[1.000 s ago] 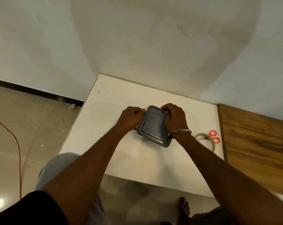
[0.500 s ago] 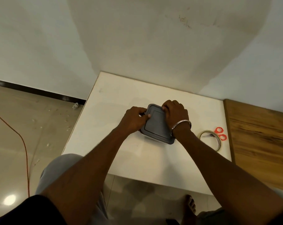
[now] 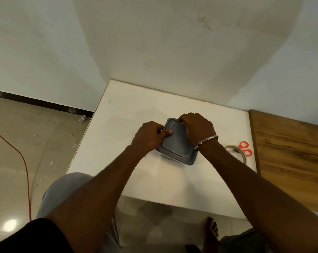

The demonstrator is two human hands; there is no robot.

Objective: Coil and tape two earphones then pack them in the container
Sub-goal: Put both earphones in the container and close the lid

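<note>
Grey rectangular plastic container (image 3: 178,145), lid on, set near middle of white table (image 3: 136,106). Left hand (image 3: 148,136) clamped on its left edge, thumb pressed flat on lid. Right hand (image 3: 197,127) curled over far right corner, metal bangle (image 3: 207,141) worn at wrist. Roll of clear tape (image 3: 231,146) and red-handled scissors (image 3: 246,148) laid just beside each other near right table edge.

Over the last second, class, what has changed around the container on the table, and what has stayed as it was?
The left grip slid its thumb from the lid's edge onto its top and presses there. The right grip still holds the lid's far corner; the tape and scissors stay put.
</note>
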